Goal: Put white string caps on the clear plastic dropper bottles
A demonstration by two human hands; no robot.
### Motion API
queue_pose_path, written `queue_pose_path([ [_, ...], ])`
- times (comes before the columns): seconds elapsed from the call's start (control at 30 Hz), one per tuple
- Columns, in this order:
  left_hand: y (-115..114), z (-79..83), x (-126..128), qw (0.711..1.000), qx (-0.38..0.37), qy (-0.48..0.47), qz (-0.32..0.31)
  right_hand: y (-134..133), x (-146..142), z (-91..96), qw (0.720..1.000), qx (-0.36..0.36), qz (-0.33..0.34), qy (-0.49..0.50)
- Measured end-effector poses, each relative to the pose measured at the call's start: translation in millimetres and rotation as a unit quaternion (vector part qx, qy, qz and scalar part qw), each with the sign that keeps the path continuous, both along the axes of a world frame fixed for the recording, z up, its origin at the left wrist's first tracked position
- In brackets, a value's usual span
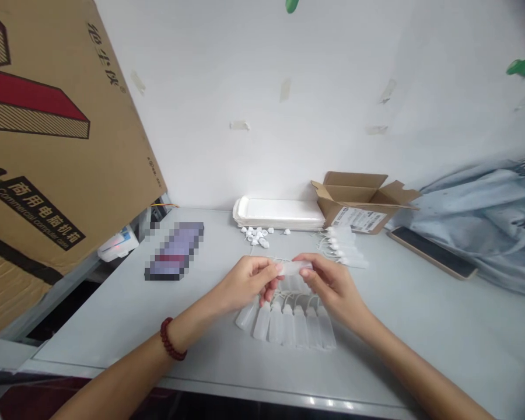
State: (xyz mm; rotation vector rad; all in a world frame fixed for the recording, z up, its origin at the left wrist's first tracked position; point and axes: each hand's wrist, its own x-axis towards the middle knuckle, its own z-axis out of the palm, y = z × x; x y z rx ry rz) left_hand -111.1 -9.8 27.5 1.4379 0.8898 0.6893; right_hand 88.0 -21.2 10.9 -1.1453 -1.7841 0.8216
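Note:
Between my two hands is a small translucent plastic bottle, held lengthwise above the table. My left hand pinches its left end, where the white cap is hidden by the fingers. Its other end is gripped by the thumb and fingers of my right hand. Below them lies a row of similar bottles with white cords at their tops. More bottles with cords lie by the carton. Loose white caps are heaped beyond my hands.
A stack of white packets stands against the wall beside an open carton. A phone and grey-blue cloth are at the right. At the left are a blurred-out dark object and a large cardboard box.

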Motion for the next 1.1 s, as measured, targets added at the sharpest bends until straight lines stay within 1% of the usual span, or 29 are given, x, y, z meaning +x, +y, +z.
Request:
queue_pose_path([
  [0.1, -4.8, 2.6, 1.5, 0.998, 0.05, 0.023, -0.006, 0.3, 1.1, -1.2, 1.0, -0.025, 0.003, 0.014],
  [0.2, -8.6, 1.9, 2.8, 0.985, 0.15, 0.086, 0.01, 1.7, 1.3, -1.8, 0.998, -0.057, 0.002, 0.041],
  [0.33, -7.3, -5.5, 2.3, 0.933, 0.305, 0.187, 0.035, 3.7, -0.4, -2.3, 0.992, -0.098, -0.002, 0.075],
  [0.4, -5.4, -10.1, 2.1, 0.91, 0.355, 0.212, 0.032, 4.1, -2.4, -2.5, 0.989, -0.116, -0.006, 0.089],
  [0.47, -4.1, -13.2, 2.8, 0.896, 0.385, 0.221, 0.026, 4.5, -4.9, -2.9, 0.987, -0.128, -0.008, 0.102],
  [0.57, -1.7, -13.2, 3.8, 0.892, 0.396, 0.218, 0.025, 7.8, -5.4, -4.1, 0.978, -0.155, 0.002, 0.137],
  [0.63, 3.5, -11.6, 1.6, 0.899, 0.386, 0.204, 0.042, 13.9, 1.5, -4.4, 0.967, -0.178, 0.0, 0.181],
  [0.67, 8.0, -11.2, -1.2, 0.902, 0.38, 0.199, 0.058, 18.2, 8.1, -4.0, 0.961, -0.183, -0.013, 0.209],
  [0.73, 20.4, -12.6, -10.6, 0.9, 0.371, 0.201, 0.106, 28.8, 27.5, -2.5, 0.947, -0.163, -0.077, 0.267],
  [0.8, 35.2, -17.3, -23.3, 0.884, 0.367, 0.235, 0.169, 40.1, 52.0, -0.9, 0.928, -0.125, -0.16, 0.311],
  [0.83, 42.3, -20.5, -29.7, 0.874, 0.365, 0.256, 0.19, 45.2, 64.5, -0.5, 0.919, -0.097, -0.202, 0.324],
  [0.9, 54.0, -27.1, -39.9, 0.869, 0.349, 0.286, 0.201, 53.4, 86.2, -1.1, 0.904, -0.064, -0.255, 0.336],
  [0.93, 58.3, -30.1, -43.0, 0.871, 0.343, 0.288, 0.202, 56.7, 94.5, -2.0, 0.902, -0.063, -0.275, 0.326],
  [1.0, 63.8, -34.7, -45.0, 0.874, 0.34, 0.286, 0.197, 61.9, 105.9, -5.0, 0.908, -0.073, -0.313, 0.269],
  [1.1, 68.7, -39.0, -41.5, 0.873, 0.36, 0.273, 0.181, 68.9, 114.0, -11.3, 0.931, -0.08, -0.32, 0.155],
])
